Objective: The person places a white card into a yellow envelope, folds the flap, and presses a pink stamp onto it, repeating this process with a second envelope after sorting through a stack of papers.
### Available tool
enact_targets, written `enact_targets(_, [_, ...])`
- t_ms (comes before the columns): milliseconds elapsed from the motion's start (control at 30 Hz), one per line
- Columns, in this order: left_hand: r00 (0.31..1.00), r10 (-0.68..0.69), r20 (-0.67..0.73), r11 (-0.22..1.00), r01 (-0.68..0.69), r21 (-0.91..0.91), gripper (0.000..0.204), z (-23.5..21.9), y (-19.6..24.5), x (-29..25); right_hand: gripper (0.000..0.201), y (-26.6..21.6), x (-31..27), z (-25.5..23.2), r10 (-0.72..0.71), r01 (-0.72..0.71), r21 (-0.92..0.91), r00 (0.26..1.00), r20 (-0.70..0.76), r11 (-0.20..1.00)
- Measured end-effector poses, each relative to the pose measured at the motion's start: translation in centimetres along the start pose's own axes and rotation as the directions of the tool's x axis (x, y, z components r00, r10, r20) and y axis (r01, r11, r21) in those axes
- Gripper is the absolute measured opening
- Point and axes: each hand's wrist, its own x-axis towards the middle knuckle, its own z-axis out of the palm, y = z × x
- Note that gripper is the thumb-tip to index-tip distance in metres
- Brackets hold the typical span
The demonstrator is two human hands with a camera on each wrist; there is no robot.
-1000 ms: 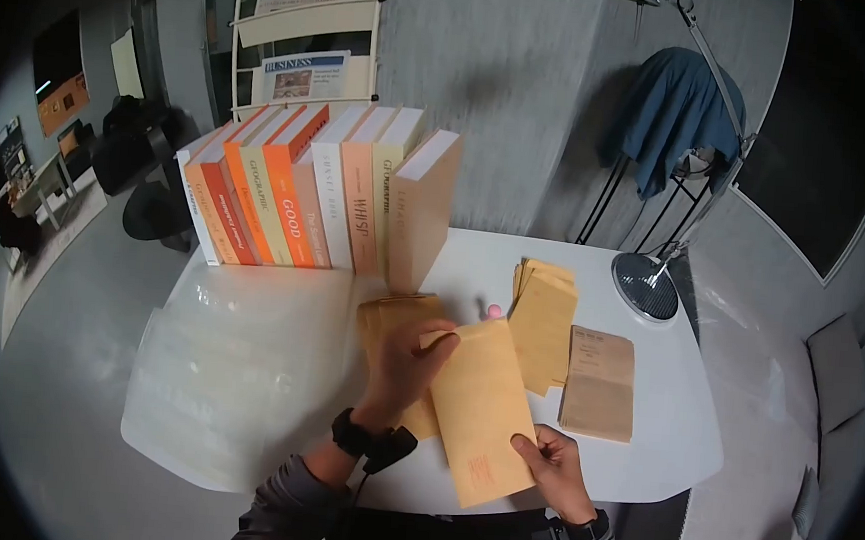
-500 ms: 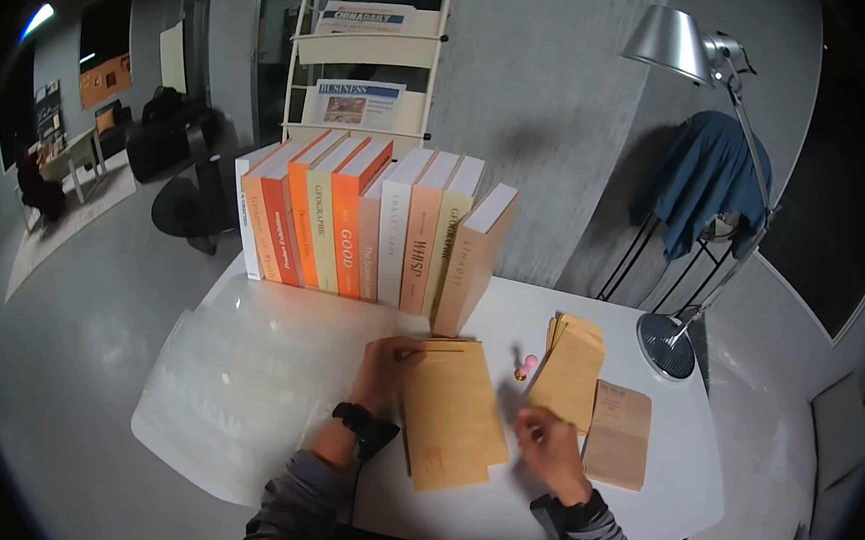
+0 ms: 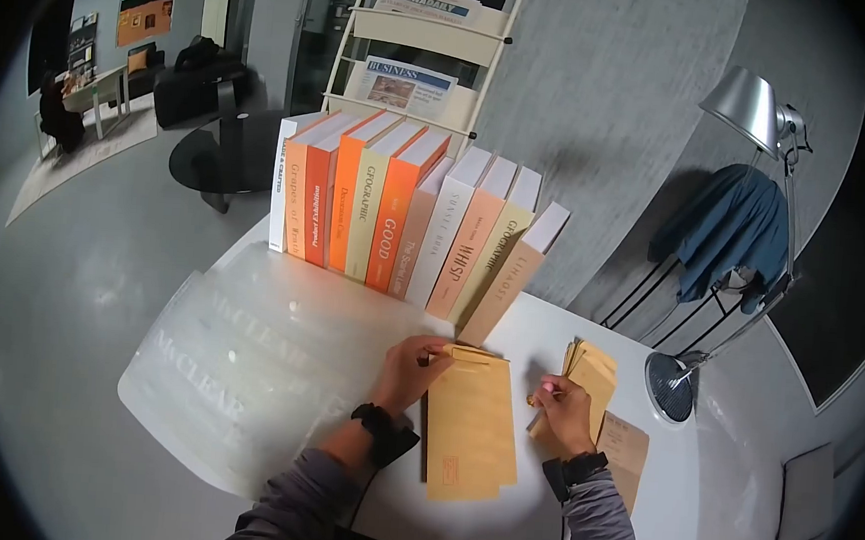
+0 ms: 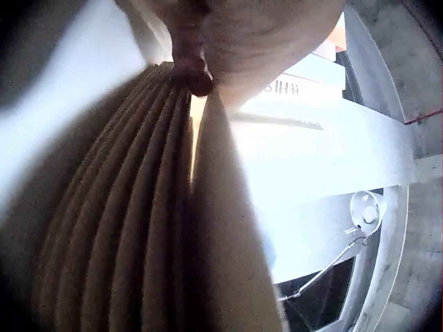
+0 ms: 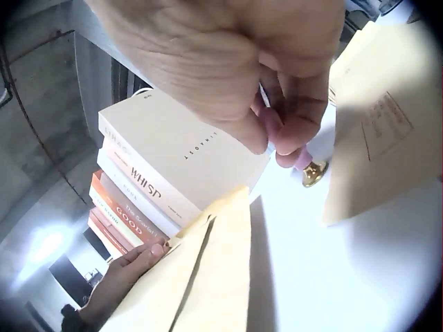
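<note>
A pile of tan paper envelopes (image 3: 472,428) lies on the white table, with a small red stamped mark near its lower edge. At the pile's top left corner, my left hand (image 3: 407,377) pinches the top envelope's edge by the flap. In the left wrist view the layered envelopes (image 4: 118,228) fan downward below the fingertips. My right hand (image 3: 568,418) grips a wax seal stamp (image 5: 315,174) by its pink handle, its brass head pointing down. It is held to the right of the pile, over the edge of a second envelope stack (image 3: 598,370).
Upright books (image 3: 387,207) stand in a row behind the envelopes. Clear plastic sheeting (image 3: 236,357) covers the table's left part. A brown printed paper packet (image 3: 624,442) lies at the right, partly behind the right wrist. A silver desk lamp (image 3: 744,111) stands at the back right corner.
The envelope once held in both hands now lies on the pile. My right hand moved away and picked up the pink-handled stamp from the table; the left stays at the pile's top.
</note>
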Motion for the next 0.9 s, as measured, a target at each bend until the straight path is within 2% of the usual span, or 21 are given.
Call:
enact_targets(100, [0.998,0.019,-0.054,1.000,-0.020,-0.018,0.024,0.7,-0.8,-0.2,0.019,1.4,0.4,0.3,-0.016,0.019,0.080,0.999,-0.030,0.997])
enact_targets(200, [0.990,0.058,-0.125,0.993,-0.070,-0.092,0.018,1.4,-1.1,0.0,0.019,-1.7,-0.4,1.1,-0.152,0.164,0.074,0.977,-0.151,0.984])
enact_targets(233, [0.987,0.067,-0.145,0.988,-0.085,-0.125,0.016,1.5,-1.1,-0.1,0.020,-3.1,-0.8,1.4,-0.148,0.162,0.122,0.983,-0.109,0.979])
enact_targets(333, [0.987,0.096,-0.130,0.993,-0.104,-0.054,0.010,1.3,-0.2,-0.1,0.023,-6.2,-1.9,3.0,-0.171,0.161,0.268,0.985,0.017,0.950])
enact_targets(467, [0.991,0.106,-0.080,0.992,-0.111,-0.063,0.011,1.1,-0.5,-0.1,0.022,-7.6,-2.5,5.8,-0.327,0.296,0.260,0.941,0.083,0.919])
enact_targets(567, [0.993,0.097,-0.061,0.992,-0.101,-0.076,0.013,1.3,-1.3,-0.1,0.021,-8.8,-2.5,6.9,-0.360,0.357,0.147,0.933,-0.006,0.922])
enact_targets(600, [0.994,0.094,-0.063,0.992,-0.099,-0.076,0.013,1.3,-1.2,-0.1,0.021,-9.3,-2.5,7.3,-0.353,0.359,0.210,0.933,-0.066,0.909])
enact_targets(700, [0.994,0.094,-0.051,0.994,-0.096,-0.043,0.015,1.2,-1.2,-0.1,0.022,-8.2,-1.9,9.1,-0.365,0.378,0.197,0.926,-0.102,0.905])
enact_targets(733, [0.994,0.096,-0.044,0.995,-0.098,-0.025,0.016,1.1,-1.2,0.0,0.021,-7.6,-1.8,9.3,-0.406,0.404,0.078,0.914,0.002,0.911])
enact_targets(833, [0.996,0.075,-0.042,0.997,-0.077,-0.033,0.017,1.3,-1.8,-0.1,0.021,-7.1,-1.6,10.0,-0.328,0.341,-0.033,0.923,0.200,0.940])
enact_targets(867, [0.997,0.073,-0.039,0.997,-0.074,-0.038,0.017,1.3,-2.0,-0.1,0.022,-6.8,-1.3,10.2,-0.380,0.380,0.041,0.905,0.191,0.924])
enact_targets(900, [0.997,0.070,-0.035,0.997,-0.071,-0.042,0.017,1.2,-2.0,-0.2,0.021,-6.9,-1.4,10.1,-0.384,0.386,0.023,0.907,0.175,0.922])
